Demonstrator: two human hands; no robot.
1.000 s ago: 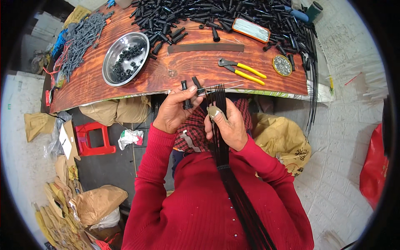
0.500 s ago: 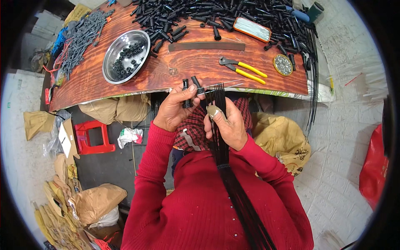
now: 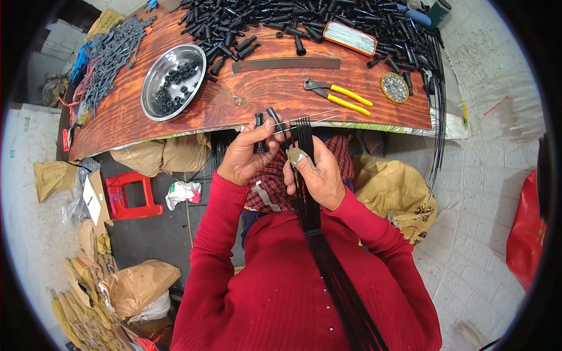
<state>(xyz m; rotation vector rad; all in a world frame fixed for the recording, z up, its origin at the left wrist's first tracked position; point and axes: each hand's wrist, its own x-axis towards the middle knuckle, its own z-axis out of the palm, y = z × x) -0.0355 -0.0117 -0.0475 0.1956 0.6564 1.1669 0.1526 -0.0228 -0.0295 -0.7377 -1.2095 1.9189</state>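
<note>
While the left hand (image 3: 243, 155) pinches two short black tubes (image 3: 259, 131) and some thin pale rods (image 3: 319, 114) between thumb and fingers, the right hand (image 3: 321, 178) is closed around a bundle of black strands (image 3: 311, 213). Taking the space between the hands as the clock's centre, the strands' loose tips fan up near one o'clock, and the tail runs down to five o'clock over the red sweater (image 3: 269, 275). The rods point out between two and three o'clock, crossing close to the tips.

The strands look light, smooth and springy, so single ones would probably slip sideways under a loose grip; the firmest hold seems to be just above the cinched band (image 3: 314, 233), where they lie gathered. The tubes appear to be rigid plastic, light and rather slick, best gripped mid-barrel. The rods look slender enough to bend, and safer held near the tubes than at their far ends (the right thumb wears a brownish wrap (image 3: 295, 154), which may add some grip).

Yellow-handled pliers (image 3: 351, 104) lie between one and two o'clock, and a metal bowl (image 3: 151, 96) at ten.
</note>
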